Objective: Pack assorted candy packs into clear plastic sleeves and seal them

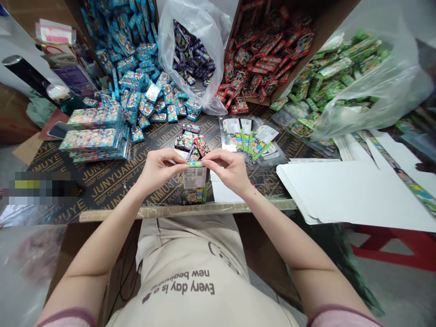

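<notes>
My left hand (162, 169) and my right hand (229, 169) meet above the front edge of the table. Thumbs and fingertips of both pinch the top edge of a printed plastic bag (193, 184), one hand at each corner. The bag hangs upright, with a grey text panel and a green strip on its face. Just behind its top edge lie small purple boxes (191, 128) and a red box (201, 146). Whether any of these sit inside the bag I cannot tell. A white sheet (223, 190) lies partly under my right hand.
Blue boxes (146, 97) spill across the back left, beside a clear sack (213, 97) of purple ones. Red boxes (259, 68) and green packs (334, 72) fill the back right. Wrapped stacks (95, 136) stand left; flat bags (252, 136) and white cards (350, 190) lie right.
</notes>
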Demonstrator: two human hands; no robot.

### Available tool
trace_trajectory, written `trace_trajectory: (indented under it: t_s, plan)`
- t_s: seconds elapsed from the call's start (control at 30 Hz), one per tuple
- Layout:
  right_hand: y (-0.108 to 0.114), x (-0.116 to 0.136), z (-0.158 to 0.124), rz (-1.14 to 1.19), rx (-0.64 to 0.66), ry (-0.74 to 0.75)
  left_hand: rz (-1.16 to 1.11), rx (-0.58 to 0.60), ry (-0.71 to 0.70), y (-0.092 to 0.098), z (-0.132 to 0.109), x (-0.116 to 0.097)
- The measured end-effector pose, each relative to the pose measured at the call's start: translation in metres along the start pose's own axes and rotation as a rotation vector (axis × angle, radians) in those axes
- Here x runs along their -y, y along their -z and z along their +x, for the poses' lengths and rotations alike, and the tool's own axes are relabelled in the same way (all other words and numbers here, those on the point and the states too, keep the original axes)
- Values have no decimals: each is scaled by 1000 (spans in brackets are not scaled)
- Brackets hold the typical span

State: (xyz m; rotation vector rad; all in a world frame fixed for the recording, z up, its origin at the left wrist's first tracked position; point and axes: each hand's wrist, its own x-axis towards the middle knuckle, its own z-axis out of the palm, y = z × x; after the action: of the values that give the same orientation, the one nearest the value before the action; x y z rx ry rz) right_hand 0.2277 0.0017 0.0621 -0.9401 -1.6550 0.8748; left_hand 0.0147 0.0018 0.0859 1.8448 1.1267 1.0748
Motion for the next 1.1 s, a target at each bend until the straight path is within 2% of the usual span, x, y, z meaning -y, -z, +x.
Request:
trace_trajectory:
  t_s: [0.1,0.17,0.37,0.43,0.5,0.57,0.7,0.73,0.83,0.93,1.1]
  plan:
    - [2,2,2,-11,10,-53,-60,30,123,0,5,-1]
    - [4,3,3,-62,19,3,-19,34,90,1,6,-3]
    - [6,-2,-8,-202,77,274,256,28,-345,4,-6,-3]
    - [5,-3,-12,-213,102,345,326,5,-432,1,-8,-3]
    - [6,-5,-13,-190,140,360,356,7,-458,-5,-7,-3]
    - [13,-14,-11,-175,150,299,369,33,-466,-13,-6,-4]
    - [40,-62,-5,-377,-1,5,445,28,-501,-29,-6,-4]
    - [46,-77,-5,-465,12,-82,463,20,-498,-31,-7,-4]
    - [55,-115,-11,-643,167,-278,462,20,-478,-34,-9,-3]
    - [50,-133,-19,-662,210,-317,402,21,-467,-33,-12,-4]
    - [38,-133,-27,-639,165,-278,363,0,-399,-32,-17,-5]
